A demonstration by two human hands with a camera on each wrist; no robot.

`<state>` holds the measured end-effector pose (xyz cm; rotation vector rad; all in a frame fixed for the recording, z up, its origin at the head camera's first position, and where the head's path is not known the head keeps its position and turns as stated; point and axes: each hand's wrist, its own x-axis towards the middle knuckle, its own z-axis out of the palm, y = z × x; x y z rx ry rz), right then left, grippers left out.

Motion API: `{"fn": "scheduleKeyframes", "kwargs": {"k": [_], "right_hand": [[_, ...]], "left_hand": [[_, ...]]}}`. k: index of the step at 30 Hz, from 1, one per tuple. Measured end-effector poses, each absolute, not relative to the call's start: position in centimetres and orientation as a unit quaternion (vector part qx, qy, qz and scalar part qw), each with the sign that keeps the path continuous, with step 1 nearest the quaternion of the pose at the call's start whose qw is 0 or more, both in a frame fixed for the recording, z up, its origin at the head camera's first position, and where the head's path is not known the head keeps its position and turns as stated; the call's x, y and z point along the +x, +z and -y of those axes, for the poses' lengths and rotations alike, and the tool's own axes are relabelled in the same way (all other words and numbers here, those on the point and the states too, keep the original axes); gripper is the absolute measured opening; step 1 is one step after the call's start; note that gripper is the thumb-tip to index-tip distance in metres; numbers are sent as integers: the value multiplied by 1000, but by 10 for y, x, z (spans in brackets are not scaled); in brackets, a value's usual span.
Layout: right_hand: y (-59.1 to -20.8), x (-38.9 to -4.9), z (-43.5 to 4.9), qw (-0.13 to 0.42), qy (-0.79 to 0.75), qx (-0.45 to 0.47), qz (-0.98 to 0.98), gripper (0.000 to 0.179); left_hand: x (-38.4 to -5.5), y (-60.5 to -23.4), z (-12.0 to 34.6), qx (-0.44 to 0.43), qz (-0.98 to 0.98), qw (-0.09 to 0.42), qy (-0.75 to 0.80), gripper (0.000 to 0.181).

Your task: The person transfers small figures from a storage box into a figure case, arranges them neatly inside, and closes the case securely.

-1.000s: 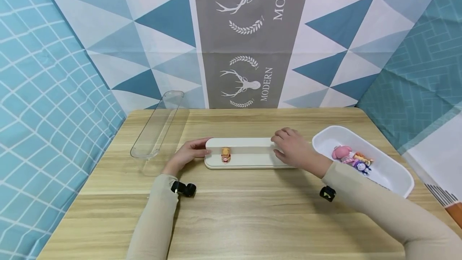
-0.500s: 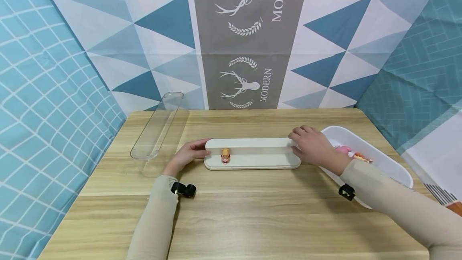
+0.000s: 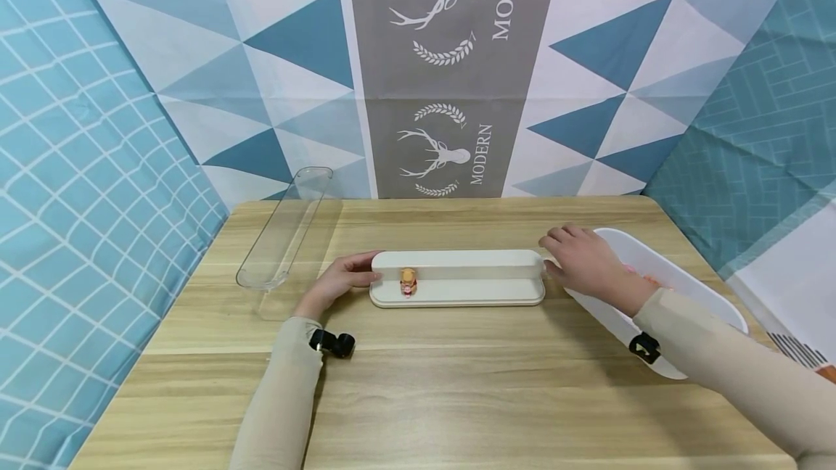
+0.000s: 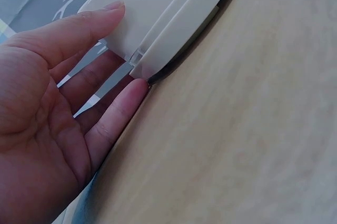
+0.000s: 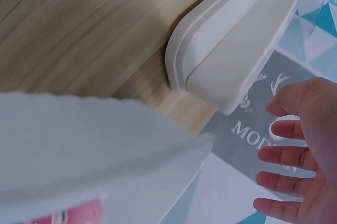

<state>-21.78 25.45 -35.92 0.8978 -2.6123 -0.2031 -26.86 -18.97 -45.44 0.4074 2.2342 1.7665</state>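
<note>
Tabletop (image 3: 444, 397), wood-grained, borders patterned cloth (image 3: 196, 13), left fingers (image 4: 117, 113) pinching a white stand (image 3: 477, 290), right fingers (image 5: 287, 155) spread.

Grey backdrop (image 3: 451, 85) reads "MODERN"; higher, cropped "MODER".

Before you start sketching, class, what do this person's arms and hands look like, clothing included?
The left sleeve and right sleeve are long, plain and pale beige. A small black device sits near each cuff. The left hand and right hand are bare, without gloves.
</note>
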Motion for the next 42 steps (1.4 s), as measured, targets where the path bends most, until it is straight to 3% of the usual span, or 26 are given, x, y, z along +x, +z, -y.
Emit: {"fn": "scheduleKeyframes", "kwargs": {"k": [10, 20, 42], "right_hand": [[-356, -216, -277, 201, -57, 304, 930, 28], [-349, -211, -297, 118, -63, 248, 960, 34], [-367, -216, -334, 2, -106, 197, 975, 34]], "left_hand": [[-269, -455, 190, 144, -770, 129, 607, 57], [-269, -455, 190, 141, -769, 135, 608, 57], [-268, -454, 189, 134, -755, 144, 626, 58]]}}
